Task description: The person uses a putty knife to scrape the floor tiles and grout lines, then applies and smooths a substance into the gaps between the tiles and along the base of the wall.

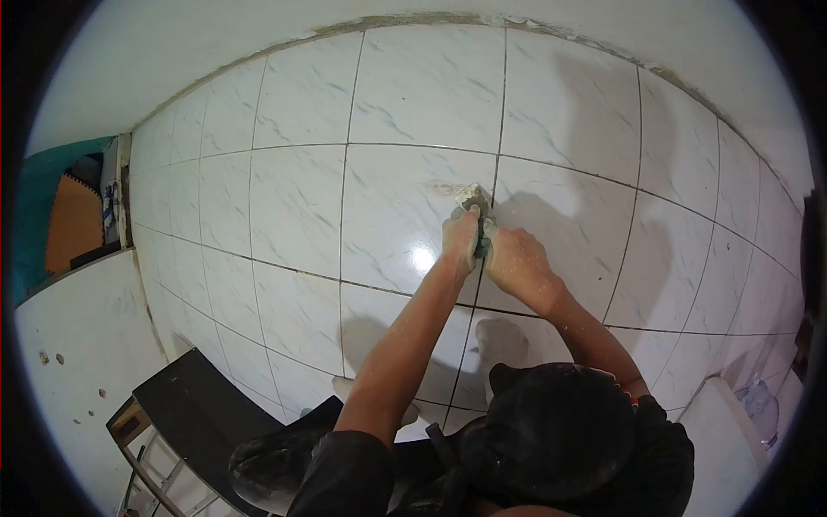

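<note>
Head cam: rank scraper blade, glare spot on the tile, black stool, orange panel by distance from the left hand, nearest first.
1. Scraper blade: just above the left hand, which grips the tool.
2. Glare spot: just left of the hand on the tile.
3. Black stool: lower left, far below.
4. Orange panel: far left edge.

You have a small scraper [473, 198] pressed against the white tiled wall [293, 207], its grey metal blade smeared with pale grout. The blade tip sits right on the vertical joint [497, 129] between two glossy marbled tiles, just below a horizontal joint. The blade stands tilted, its upper end leaning right, and its handle is hidden within your hands.
</note>
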A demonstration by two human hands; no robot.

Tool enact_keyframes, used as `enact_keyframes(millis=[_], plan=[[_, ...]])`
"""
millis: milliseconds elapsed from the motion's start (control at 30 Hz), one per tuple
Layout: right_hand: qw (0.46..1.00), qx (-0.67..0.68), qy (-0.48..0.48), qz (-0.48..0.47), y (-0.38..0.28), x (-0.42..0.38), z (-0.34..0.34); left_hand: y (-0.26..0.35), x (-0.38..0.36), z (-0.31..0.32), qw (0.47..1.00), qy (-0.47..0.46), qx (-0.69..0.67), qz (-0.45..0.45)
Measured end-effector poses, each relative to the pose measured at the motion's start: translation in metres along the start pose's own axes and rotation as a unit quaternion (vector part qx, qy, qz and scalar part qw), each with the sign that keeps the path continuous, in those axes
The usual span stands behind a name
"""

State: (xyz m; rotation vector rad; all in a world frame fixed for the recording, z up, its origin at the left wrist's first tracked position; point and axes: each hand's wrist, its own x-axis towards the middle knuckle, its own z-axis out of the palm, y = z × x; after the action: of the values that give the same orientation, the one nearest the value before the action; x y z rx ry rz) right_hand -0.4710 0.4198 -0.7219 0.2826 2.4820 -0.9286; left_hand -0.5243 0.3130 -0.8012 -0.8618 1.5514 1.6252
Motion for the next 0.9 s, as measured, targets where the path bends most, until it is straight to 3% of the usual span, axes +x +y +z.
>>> enact_keyframes(millis=[67, 133, 200, 267, 333, 400, 467, 533, 600, 667, 733, 767, 833, 867, 900], plan=[[1.000, -0.005, -0.018, -0.005, 0.005, 0.001, -0.002, 0.003, -0.006, 0.001, 0.999, -0.011, -0.018, -0.024], [0.995, -0.050, 0.022, -0.079, 0.008, 0.002, 0.003, 0.005, -0.008, -0.006, 0.998, -0.023, -0.035, -0.044], [0.993, -0.069, 0.033, -0.089, 0.015, 0.013, 0.018, -0.001, -0.012, -0.021, 0.992, -0.096, -0.032, -0.076], [0.990, -0.092, 0.037, -0.097, 0.019, 0.014, 0.018, -0.004, -0.031, -0.047, 0.992, -0.087, 0.030, -0.091], [0.971, -0.209, 0.017, -0.118, 0.024, 0.011, 0.008, -0.015, -0.058, -0.100, 0.976, -0.144, 0.158, -0.038], [0.963, -0.240, -0.022, -0.119, 0.023, 0.004, -0.006, 0.014, -0.125, -0.136, 0.941, -0.219, 0.256, -0.020], [0.953, -0.272, -0.063, -0.116, 0.018, 0.003, -0.012, 0.033, -0.170, -0.161, 0.890, -0.215, 0.396, -0.071], [0.953, -0.269, -0.075, -0.118, 0.013, 0.011, -0.015, 0.056, -0.202, -0.158, 0.747, -0.192, 0.636, -0.025], [0.948, -0.277, -0.105, -0.112, 0.006, 0.030, -0.016, 0.034, -0.228, -0.177, 0.811, -0.168, 0.550, 0.105], [0.946, -0.281, -0.124, -0.106, 0.001, 0.037, -0.018, 0.030, -0.266, -0.201, 0.781, -0.187, 0.582, 0.126], [0.940, -0.293, -0.143, -0.101, -0.006, 0.032, -0.021, 0.060, -0.309, -0.201, 0.826, -0.125, 0.549, -0.034], [0.939, -0.298, -0.142, -0.099, -0.009, 0.035, -0.024, 0.061, -0.319, -0.210, 0.827, -0.128, 0.546, -0.032], [0.920, -0.332, -0.195, -0.076, -0.015, 0.041, -0.030, 0.062, -0.335, -0.226, 0.814, -0.048, 0.579, -0.009], [0.918, -0.338, -0.194, -0.074, -0.022, 0.049, -0.033, 0.065, -0.337, -0.229, 0.817, -0.050, 0.575, -0.006], [0.917, -0.332, -0.210, -0.070, -0.029, 0.058, -0.033, 0.071, -0.339, -0.224, 0.730, -0.028, 0.680, 0.070]])
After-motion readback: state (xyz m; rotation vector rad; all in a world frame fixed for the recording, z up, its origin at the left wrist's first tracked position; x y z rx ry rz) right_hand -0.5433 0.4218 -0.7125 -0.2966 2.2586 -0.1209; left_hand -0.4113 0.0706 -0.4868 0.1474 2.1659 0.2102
